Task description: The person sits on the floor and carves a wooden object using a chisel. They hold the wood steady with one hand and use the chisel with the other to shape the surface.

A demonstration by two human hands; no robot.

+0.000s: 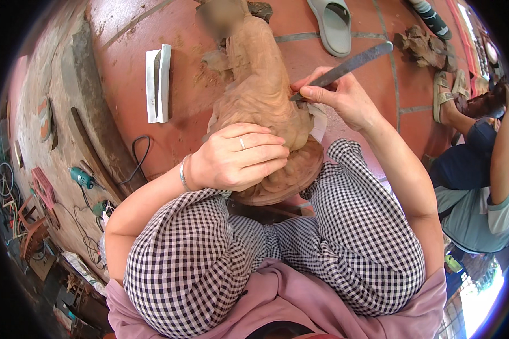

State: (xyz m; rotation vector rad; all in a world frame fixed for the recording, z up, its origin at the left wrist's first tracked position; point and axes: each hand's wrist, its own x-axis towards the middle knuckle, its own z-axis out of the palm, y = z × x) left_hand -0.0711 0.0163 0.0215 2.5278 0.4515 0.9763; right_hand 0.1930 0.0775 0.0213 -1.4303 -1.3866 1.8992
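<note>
A brown wood carving (260, 65) with flowing carved folds lies between my knees, its rounded base (288, 175) toward me and its far end blurred. My left hand (240, 157) wraps over the carving near the base, fingers curved and close together, a ring on one of them. To the right, my right hand (345, 99) pinches a long flat grey metal blade (359, 59) with a rounded upper end. The blade's lower tip meets the carving's right side; part of its length is hidden by my fingers.
A folded white strip (159, 83) lies on the red tile floor at left, near a thick log (96, 101) and a dark cable (143, 155). A grey slipper (332, 25) and a rough wood chunk (423, 48) lie beyond. Another person (475, 192) sits at right.
</note>
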